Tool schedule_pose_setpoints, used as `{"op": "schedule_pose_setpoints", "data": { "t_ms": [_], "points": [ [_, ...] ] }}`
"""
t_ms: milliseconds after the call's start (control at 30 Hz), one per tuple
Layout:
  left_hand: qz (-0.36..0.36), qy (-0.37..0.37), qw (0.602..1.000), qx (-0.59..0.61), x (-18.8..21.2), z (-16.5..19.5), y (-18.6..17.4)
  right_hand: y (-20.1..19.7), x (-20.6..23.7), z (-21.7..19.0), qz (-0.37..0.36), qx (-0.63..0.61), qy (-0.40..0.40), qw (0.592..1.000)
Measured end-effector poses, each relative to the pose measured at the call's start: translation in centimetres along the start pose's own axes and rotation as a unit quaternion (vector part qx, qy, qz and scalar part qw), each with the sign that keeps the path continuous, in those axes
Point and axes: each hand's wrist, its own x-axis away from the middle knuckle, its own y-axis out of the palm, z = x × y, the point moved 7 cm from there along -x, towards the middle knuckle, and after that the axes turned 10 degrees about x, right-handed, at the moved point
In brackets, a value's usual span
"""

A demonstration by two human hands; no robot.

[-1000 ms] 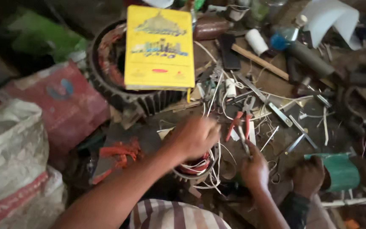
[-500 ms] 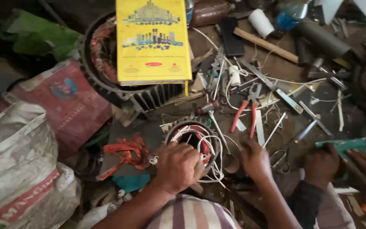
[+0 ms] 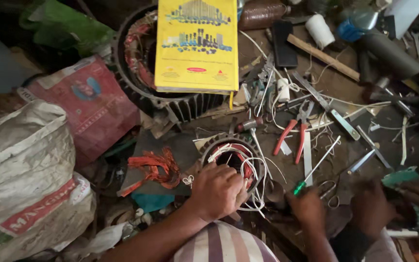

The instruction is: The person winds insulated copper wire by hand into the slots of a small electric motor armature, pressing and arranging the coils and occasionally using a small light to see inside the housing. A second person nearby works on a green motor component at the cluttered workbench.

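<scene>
1. The fingers of the left hand (image 3: 217, 190) are curled together and pressed down on the near left rim of a small round stator (image 3: 233, 162), gripping its edge with white and red wires under the fingertips.
2. The fingers of the right hand (image 3: 308, 207) are closed around the green handle of a screwdriver (image 3: 316, 166), whose thin shaft slants up and to the right, away from the hand; the hand is blurred.
3. The stator sits near the middle of the scene on a dark, cluttered work surface (image 3: 350, 87), with loose white wires spilling over its right side.
4. Just left of the stator lies a bundle of orange copper wire (image 3: 158, 165).
5. Right of the stator, red-handled pliers (image 3: 294, 133) lie among metal strips and wires.
6. Farther away, a yellow book (image 3: 196, 46) rests on top of a large finned motor housing (image 3: 170, 104).
7. At the far right lie a spool of white thread (image 3: 319, 30) and a wooden-handled tool (image 3: 322, 57).
8. At the left are a red sack (image 3: 90, 104) and, nearer, a white woven sack (image 3: 23, 170).
9. At the near right, another person's hand (image 3: 372, 207), blurred, hovers beside a green object (image 3: 399, 177); its grip cannot be told.
</scene>
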Motion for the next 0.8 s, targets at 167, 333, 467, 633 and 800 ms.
{"op": "schedule_pose_setpoints", "data": {
  "t_ms": [167,333,467,633,800],
  "points": [
    [0.001,-0.003,1.0,-0.005,0.2,-0.3,-0.3,-5.5,1.9,-0.1,0.034,0.073,0.066,0.995],
    [0.007,-0.003,1.0,0.008,0.4,-0.3,-0.1,-19.5,7.8,-5.9,0.405,0.055,-0.151,0.9],
    [0.011,0.004,1.0,-0.018,0.3,-0.2,0.1,-27.1,11.1,-9.8,0.528,-0.106,-0.213,0.815],
    [0.008,-0.014,1.0,0.004,0.5,-0.6,0.1,-27.8,7.6,-11.2,0.219,-0.619,-0.448,0.607],
    [0.007,-0.035,0.999,0.004,0.7,-0.9,0.2,-28.3,6.8,-16.0,-0.145,-0.718,-0.527,0.431]
  ]
}}
